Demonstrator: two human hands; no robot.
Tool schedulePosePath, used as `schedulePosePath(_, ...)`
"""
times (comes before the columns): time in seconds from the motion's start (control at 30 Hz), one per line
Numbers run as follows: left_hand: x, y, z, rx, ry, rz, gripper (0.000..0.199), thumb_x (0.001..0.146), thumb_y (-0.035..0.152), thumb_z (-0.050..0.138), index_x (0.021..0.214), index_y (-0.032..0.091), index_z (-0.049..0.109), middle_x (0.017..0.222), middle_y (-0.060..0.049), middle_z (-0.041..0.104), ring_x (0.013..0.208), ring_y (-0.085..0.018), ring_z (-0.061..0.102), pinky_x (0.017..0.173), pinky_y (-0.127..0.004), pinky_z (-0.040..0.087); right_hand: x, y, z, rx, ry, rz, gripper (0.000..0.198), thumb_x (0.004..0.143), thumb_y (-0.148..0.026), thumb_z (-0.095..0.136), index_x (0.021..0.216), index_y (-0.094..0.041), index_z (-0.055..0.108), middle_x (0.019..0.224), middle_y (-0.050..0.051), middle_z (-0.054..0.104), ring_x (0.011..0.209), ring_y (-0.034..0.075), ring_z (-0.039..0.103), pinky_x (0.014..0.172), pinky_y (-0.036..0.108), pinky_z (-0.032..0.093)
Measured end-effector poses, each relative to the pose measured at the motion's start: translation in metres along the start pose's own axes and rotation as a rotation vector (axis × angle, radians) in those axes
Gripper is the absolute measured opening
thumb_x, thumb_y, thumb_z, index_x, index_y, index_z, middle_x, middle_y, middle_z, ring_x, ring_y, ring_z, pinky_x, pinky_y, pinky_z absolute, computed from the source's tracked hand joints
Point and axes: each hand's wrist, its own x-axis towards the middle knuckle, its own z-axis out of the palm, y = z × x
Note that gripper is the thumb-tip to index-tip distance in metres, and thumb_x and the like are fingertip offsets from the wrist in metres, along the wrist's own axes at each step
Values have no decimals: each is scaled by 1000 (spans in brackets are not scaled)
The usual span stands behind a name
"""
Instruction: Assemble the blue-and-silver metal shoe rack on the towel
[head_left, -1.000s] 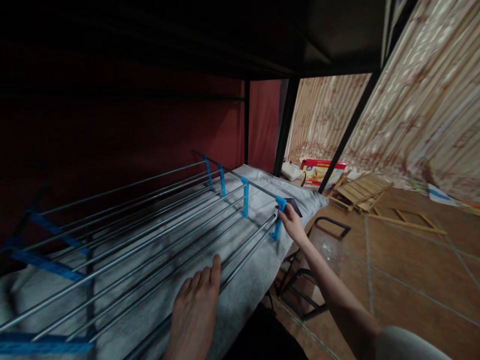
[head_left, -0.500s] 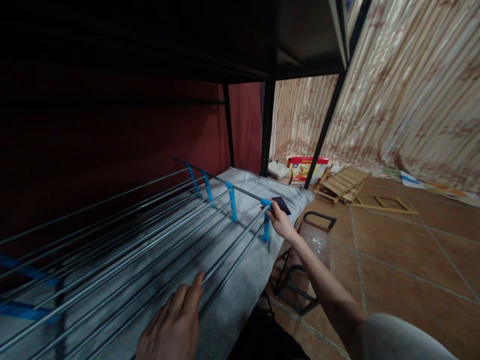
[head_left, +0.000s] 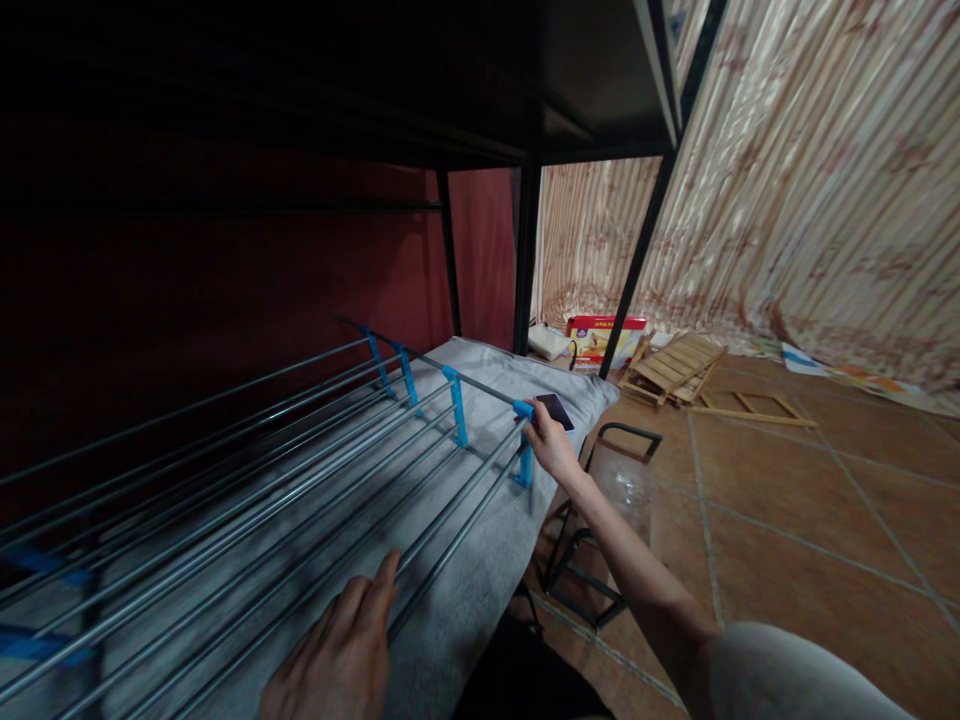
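Observation:
A metal rack of long grey rods joined by blue plastic brackets lies along a grey-blanketed bed. My right hand is closed around the blue corner joint at the rack's far right end. Nearer to me, my left hand is bent over the front rods, its fingers close together against one of them; its thumb and palm are hidden. A dark flat tablet-like item rests on the blanket just beyond my right hand.
The dark upper bunk hangs low overhead, with black posts at the far end. A black-framed stool stands beside the bed. Wooden slatted pieces and a red-yellow box sit on the tiled floor near the curtain.
The view has shifted slightly, so everything appears a little further left. Both hands keep their places on the rack.

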Motion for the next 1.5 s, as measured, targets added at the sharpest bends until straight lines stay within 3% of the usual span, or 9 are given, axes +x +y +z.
schedulePosePath(0.47, -3, -5, 6, -72, 11, -22, 46, 97, 14, 38, 138, 22, 60, 120, -6, 73, 85, -18, 73, 74, -27, 57, -3, 3, 2, 38, -22, 22, 43, 88, -25, 47, 130, -22, 46, 102, 7, 68, 94, 24, 66, 85, 36, 51)
schedulePosePath(0.8, -5, -6, 5, -80, -23, -63, 47, 97, 13, 36, 136, 23, 61, 122, -6, 72, 92, -19, 74, 76, -28, 59, -7, 1, 4, 31, 6, 34, 35, 89, -31, 47, 122, -22, 52, 84, 2, 64, 78, 21, 61, 73, 31, 48)
schedulePosePath(1.0, -1, -6, 2, -83, -26, -65, 47, 99, 16, 33, 136, 22, 61, 121, -5, 73, 78, -17, 74, 62, -27, 56, -8, -2, 4, 20, 18, 41, 33, 89, -32, 48, 120, -22, 53, 87, 2, 64, 75, 20, 60, 70, 29, 45)
schedulePosePath(1.2, -2, -6, 0, -91, -16, -54, 46, 100, 19, 32, 131, 22, 66, 118, -5, 74, 82, -18, 74, 61, -26, 55, -9, -1, 5, 25, 13, 41, 36, 87, -29, 48, 122, -22, 51, 96, 4, 66, 78, 21, 61, 74, 31, 47)
schedulePosePath(1.3, -2, -5, 1, -99, -28, -72, 46, 101, 20, 31, 132, 22, 65, 115, -5, 75, 80, -17, 74, 63, -26, 55, -10, 0, 5, 22, 1, 53, 37, 87, -28, 47, 123, -22, 51, 89, 3, 65, 80, 22, 62, 75, 32, 48)
schedulePosePath(1.5, 0, -4, -1, -164, -66, -95, 46, 102, 24, 30, 135, 22, 62, 108, -4, 76, 69, -14, 72, 52, -25, 50, -11, -1, 5, 60, 19, 49, 35, 88, -31, 48, 121, -22, 52, 97, 4, 67, 84, 21, 63, 76, 31, 47)
